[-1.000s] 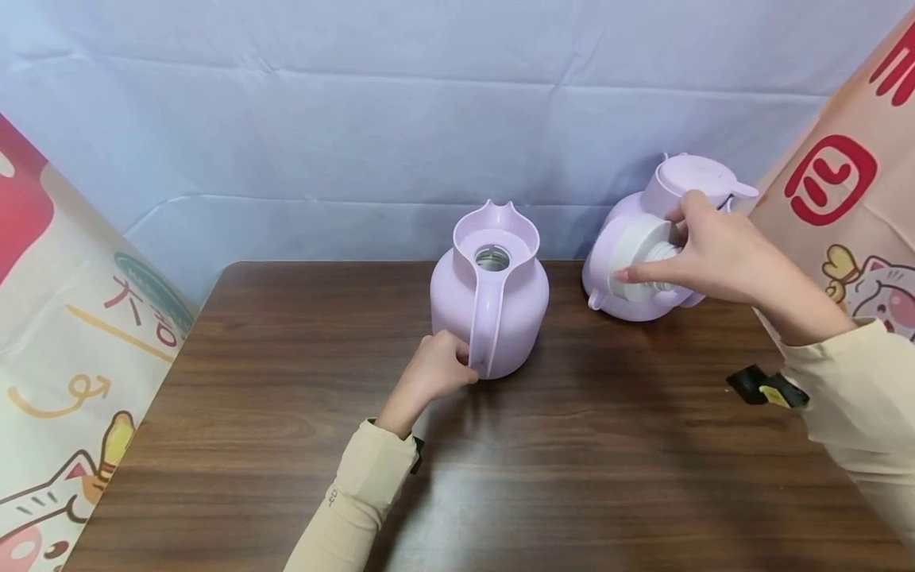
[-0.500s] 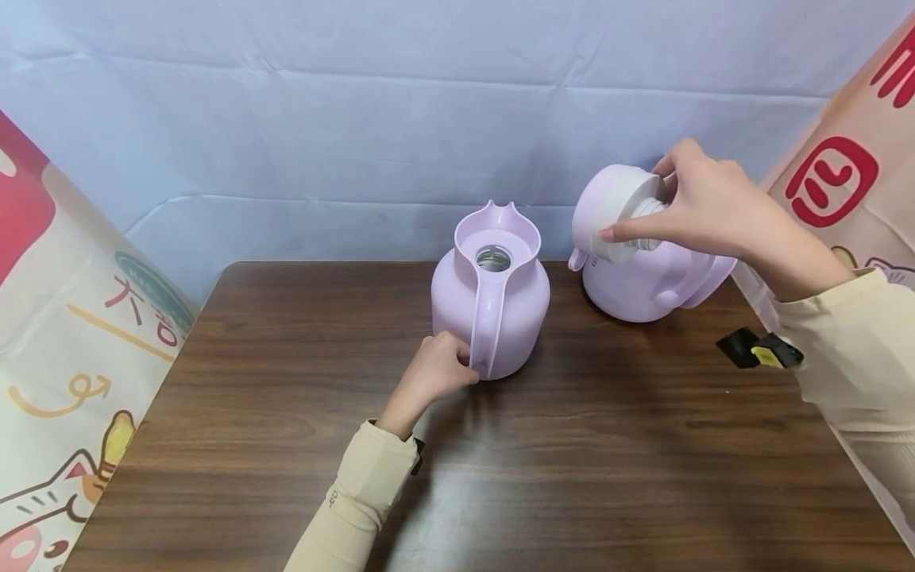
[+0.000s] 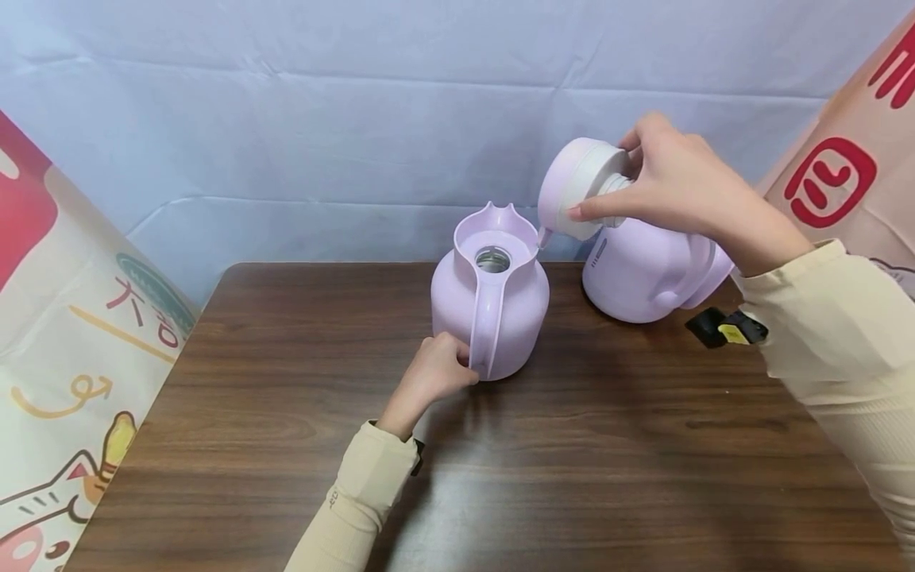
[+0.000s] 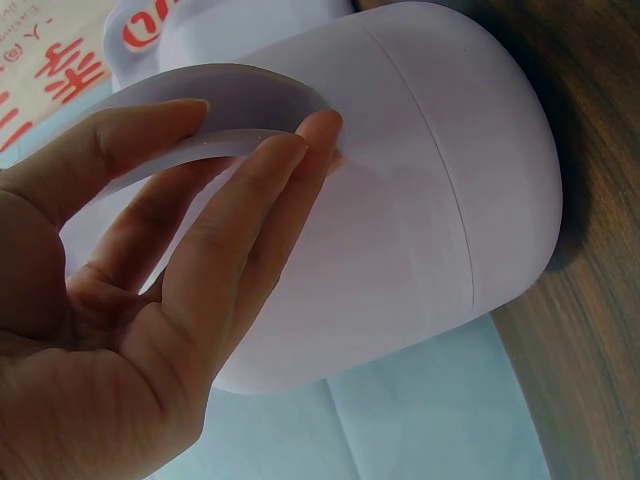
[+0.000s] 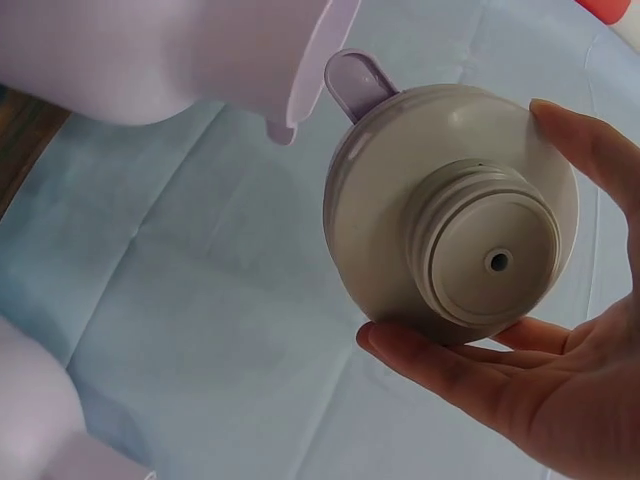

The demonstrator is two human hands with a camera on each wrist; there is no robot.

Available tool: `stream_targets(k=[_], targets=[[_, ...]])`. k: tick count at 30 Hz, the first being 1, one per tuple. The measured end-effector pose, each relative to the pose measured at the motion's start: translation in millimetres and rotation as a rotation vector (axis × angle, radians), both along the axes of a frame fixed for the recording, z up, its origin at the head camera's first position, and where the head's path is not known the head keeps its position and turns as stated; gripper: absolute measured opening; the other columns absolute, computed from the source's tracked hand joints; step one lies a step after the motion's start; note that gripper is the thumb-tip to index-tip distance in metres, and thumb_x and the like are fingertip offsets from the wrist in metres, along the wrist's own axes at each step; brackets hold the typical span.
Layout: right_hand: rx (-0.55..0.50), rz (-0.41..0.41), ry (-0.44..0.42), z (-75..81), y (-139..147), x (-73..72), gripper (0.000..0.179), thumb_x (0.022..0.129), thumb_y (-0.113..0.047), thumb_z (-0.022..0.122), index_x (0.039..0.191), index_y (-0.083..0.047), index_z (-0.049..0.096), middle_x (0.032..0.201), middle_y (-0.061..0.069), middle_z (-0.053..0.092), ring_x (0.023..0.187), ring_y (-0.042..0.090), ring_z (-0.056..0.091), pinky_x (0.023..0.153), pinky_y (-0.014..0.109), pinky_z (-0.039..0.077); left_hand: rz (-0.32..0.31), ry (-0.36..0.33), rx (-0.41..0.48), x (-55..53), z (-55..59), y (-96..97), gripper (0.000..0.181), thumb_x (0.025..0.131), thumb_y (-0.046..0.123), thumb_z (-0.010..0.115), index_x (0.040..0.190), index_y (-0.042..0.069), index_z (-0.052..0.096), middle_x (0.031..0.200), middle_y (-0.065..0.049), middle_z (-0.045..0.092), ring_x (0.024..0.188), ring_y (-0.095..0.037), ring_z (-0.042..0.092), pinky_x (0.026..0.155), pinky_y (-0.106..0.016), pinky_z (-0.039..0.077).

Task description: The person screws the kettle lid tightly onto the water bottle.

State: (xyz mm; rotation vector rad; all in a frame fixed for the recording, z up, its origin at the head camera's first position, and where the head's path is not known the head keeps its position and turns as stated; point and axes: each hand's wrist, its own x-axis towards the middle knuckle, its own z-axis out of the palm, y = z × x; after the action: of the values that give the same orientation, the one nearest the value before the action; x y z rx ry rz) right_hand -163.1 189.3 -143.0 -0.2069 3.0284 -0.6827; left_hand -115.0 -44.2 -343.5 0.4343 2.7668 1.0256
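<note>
Lilac jug [image 3: 525, 310], uncapped, contents unclear, left grip [image 3: 439, 367] around handle [image 3: 487, 322], right grip [image 3: 682, 187] pinching lid [image 3: 577, 189]

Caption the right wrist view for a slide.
Right hand grips a lid by its rim, threaded plug toward the camera.

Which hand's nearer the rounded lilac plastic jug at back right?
Right. The right hand, holding a round lilac-and-white plastic lid, partly overlaps that jug in the head view. The left hand is farther left, gripping the curved handle of the open lilac plastic jug.
</note>
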Motion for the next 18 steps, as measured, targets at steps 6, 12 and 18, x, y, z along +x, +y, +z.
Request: stream_targets(k=[6, 12, 18], targets=[[-0.033, 0.036, 0.019, 2.4, -18.0, -3.7, 0.092, 0.064, -0.051, 0.075, 0.127, 0.001, 0.032, 0.12, 0.022, 0.046, 0.104, 0.034, 0.044, 0.08, 0.046, 0.034, 0.0, 0.009, -0.007, 0.1, -0.1, -0.1, 0.034, 0.064, 0.006, 0.066, 0.044, 0.016, 0.041, 0.042, 0.01, 0.03, 0.055, -0.015, 0.034, 0.047, -0.023, 0.029], [-0.036, 0.091, 0.041, -1.0, -34.7, -8.7, 0.086, 0.066, -0.048, 0.075, 0.122, 0.002, 0.033, 0.116, 0.022, 0.049, 0.102, 0.033, 0.046, 0.082, 0.044, 0.035, 0.0, 0.01, -0.013, 0.2, 0.4, 0.1, 0.033, 0.064, 0.007, 0.067, 0.044, 0.016, 0.042, 0.043, 0.01, 0.032, 0.056, -0.016, 0.035, 0.047, -0.024, 0.029], [-0.053, 0.106, 0.039, -5.8, -49.2, -13.2, 0.084, 0.064, -0.047, 0.076, 0.12, 0.001, 0.035, 0.113, 0.019, 0.049, 0.099, 0.031, 0.046, 0.08, 0.042, 0.036, 0.002, 0.005, -0.013, 0.3, 1.4, -0.2, 0.033, 0.064, 0.007, 0.067, 0.044, 0.016, 0.042, 0.042, 0.009, 0.032, 0.057, -0.016, 0.036, 0.048, -0.024, 0.03]])
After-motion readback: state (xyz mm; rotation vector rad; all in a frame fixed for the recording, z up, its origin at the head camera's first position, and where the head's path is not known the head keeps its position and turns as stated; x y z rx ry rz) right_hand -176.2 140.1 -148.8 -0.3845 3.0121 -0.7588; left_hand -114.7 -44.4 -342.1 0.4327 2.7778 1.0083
